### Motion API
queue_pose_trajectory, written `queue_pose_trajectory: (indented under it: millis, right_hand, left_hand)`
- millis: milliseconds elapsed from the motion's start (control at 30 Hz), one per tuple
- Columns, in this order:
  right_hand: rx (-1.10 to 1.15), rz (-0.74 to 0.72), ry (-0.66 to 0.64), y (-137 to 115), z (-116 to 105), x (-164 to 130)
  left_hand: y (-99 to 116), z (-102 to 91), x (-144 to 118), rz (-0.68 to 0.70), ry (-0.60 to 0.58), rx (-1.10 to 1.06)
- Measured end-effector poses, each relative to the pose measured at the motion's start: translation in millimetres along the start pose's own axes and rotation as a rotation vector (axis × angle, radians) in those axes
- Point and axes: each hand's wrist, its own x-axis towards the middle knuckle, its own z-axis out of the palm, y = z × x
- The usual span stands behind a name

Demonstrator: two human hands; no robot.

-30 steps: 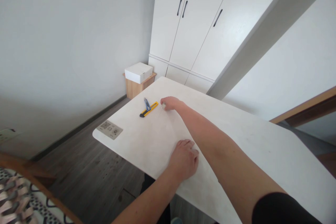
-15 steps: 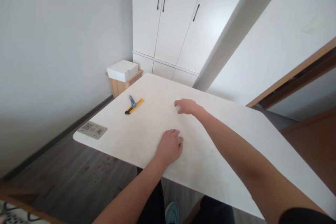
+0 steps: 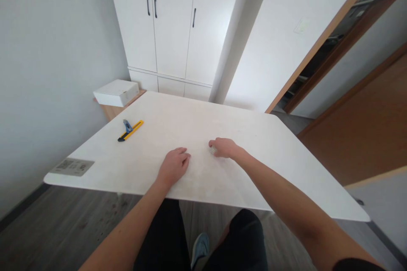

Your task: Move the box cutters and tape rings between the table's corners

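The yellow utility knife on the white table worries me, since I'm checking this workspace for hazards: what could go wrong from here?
1. The yellow and black utility knife lies loose by the white table's left edge, beside a small blue tool; a sweeping arm might knock it off.
2. The right hand is closed over a small pale object, too hidden to identify; it could slip out. The left hand rests flat, holding nothing.

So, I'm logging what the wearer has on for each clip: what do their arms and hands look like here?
Both forearms are bare, and neither the left hand nor the right hand wears a glove. No ring, watch or marking shows. A black sleeve edge appears high on the right arm; the left arm shows no sleeve in view.
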Motion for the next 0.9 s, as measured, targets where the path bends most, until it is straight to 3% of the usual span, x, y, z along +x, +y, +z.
queue_pose_trajectory:
  millis: [167,300,467,567,767,900]
  right_hand:
    - [0.106,0.094,-0.018,9.9,2.1,-10.4]
    - [0.175,0.224,-0.113,32.3,10.3,-32.7]
    - [0.221,0.251,-0.122,47.6,18.7,-52.0]
    - [0.223,0.232,-0.11,45.6,14.1,-52.8]
    - [0.226,0.066,0.051,24.4,-0.2,-35.1]
    - [0.18,0.003,0.022,10.1,-2.5,-15.2]
  left_hand:
    - [1.3,-2.8,-0.1,0.015,0.006,0.014]
    - [0.5,-2.7,0.5,0.014,0.005,0.007]
    - [-1.8,-1.4,1.0,0.028,-0.001,0.0]
    - [-2.3,-1.5,0.6,0.029,-0.007,0.003]
    - [-1.8,-2.2,0.3,0.026,-0.01,0.002]
    - [-0.1,-3.4,0.3,0.018,-0.002,0.001]
